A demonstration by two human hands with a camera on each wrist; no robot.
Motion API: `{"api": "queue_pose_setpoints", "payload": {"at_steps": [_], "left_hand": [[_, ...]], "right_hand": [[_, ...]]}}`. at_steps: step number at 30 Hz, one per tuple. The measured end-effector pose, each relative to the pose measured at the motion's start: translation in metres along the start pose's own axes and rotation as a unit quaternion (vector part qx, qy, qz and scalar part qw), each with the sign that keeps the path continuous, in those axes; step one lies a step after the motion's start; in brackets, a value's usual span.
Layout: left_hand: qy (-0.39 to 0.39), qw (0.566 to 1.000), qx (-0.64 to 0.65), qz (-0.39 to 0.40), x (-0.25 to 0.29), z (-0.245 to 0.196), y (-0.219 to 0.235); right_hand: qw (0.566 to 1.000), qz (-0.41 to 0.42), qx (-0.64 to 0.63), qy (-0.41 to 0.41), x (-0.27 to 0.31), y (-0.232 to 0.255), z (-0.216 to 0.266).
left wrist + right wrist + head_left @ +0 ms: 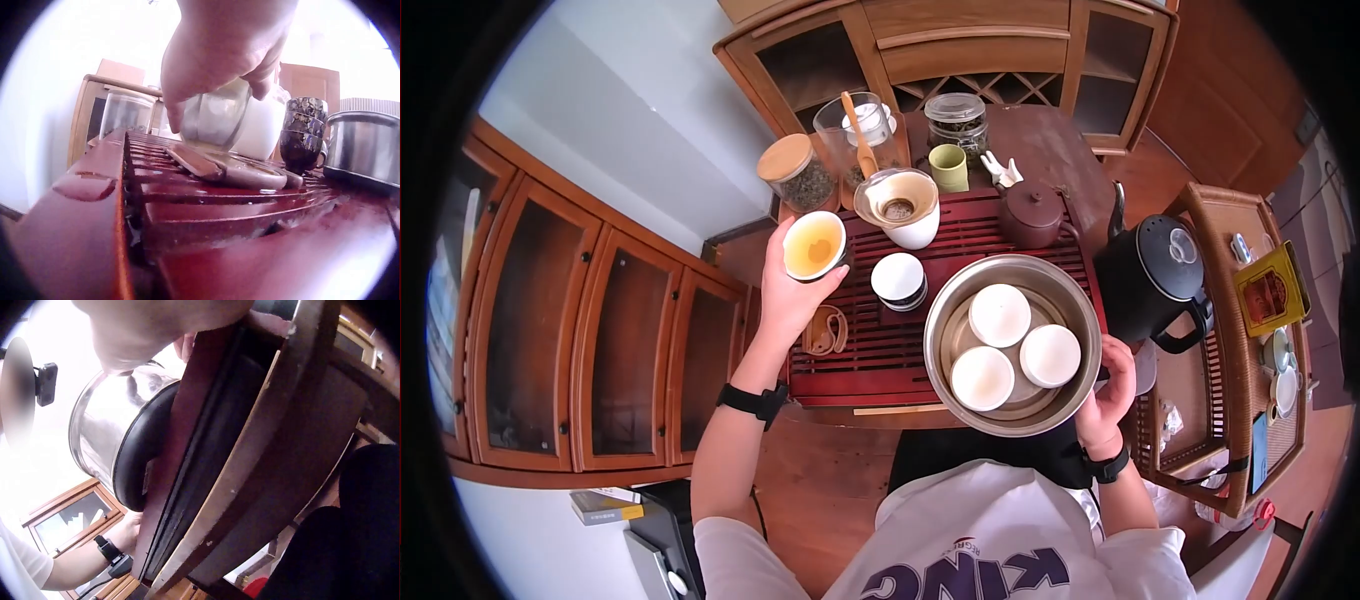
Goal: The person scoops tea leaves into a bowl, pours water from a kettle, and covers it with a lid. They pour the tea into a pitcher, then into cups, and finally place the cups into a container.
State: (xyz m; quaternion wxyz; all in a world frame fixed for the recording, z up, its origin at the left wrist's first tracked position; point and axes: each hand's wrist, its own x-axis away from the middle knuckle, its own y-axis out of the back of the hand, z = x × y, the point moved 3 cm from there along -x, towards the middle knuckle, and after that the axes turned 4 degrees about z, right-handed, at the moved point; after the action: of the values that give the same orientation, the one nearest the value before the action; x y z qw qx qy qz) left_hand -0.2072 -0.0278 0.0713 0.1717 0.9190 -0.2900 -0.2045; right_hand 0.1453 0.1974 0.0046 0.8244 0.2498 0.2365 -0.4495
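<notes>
My left hand [785, 290] grips a cup of amber tea [815, 246] over the tray's left side; in the left wrist view its wall looks clear, with the fingers [175, 115] around it. Below lies a small brown wooden piece [825, 330]. My right hand [1108, 395] rests beside a steel pot [1090, 330], its thumb near the rim, the fingers partly hidden. The pot stands on the tray's front right and holds three cups [1000, 315] showing white. Left of it is a stack of dark patterned cups [303, 134]. Behind, a strainer [897, 200] sits on a white vessel.
A slatted red tea tray [860, 385] bears a brown teapot [1032, 212]. At the back stand a lidded tea jar [800, 180], a glass jar [957, 125] and a green cup [949, 167]. A black kettle [1150, 270] and a wicker shelf [1200, 200] are at right.
</notes>
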Motion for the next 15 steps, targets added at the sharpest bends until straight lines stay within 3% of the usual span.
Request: {"api": "queue_pose_setpoints", "payload": {"at_steps": [7,15], "left_hand": [[-0.021,0.999,-0.017,-0.022,0.003,-0.004,0.013],[-0.037,0.999,-0.021,-0.031,0.015,-0.065,0.056]], "right_hand": [[0.999,-0.007,0.021,0.028,-0.002,0.001,0.002],[0.999,-0.003,0.027,0.041,-0.004,-0.001,0.004]]}}
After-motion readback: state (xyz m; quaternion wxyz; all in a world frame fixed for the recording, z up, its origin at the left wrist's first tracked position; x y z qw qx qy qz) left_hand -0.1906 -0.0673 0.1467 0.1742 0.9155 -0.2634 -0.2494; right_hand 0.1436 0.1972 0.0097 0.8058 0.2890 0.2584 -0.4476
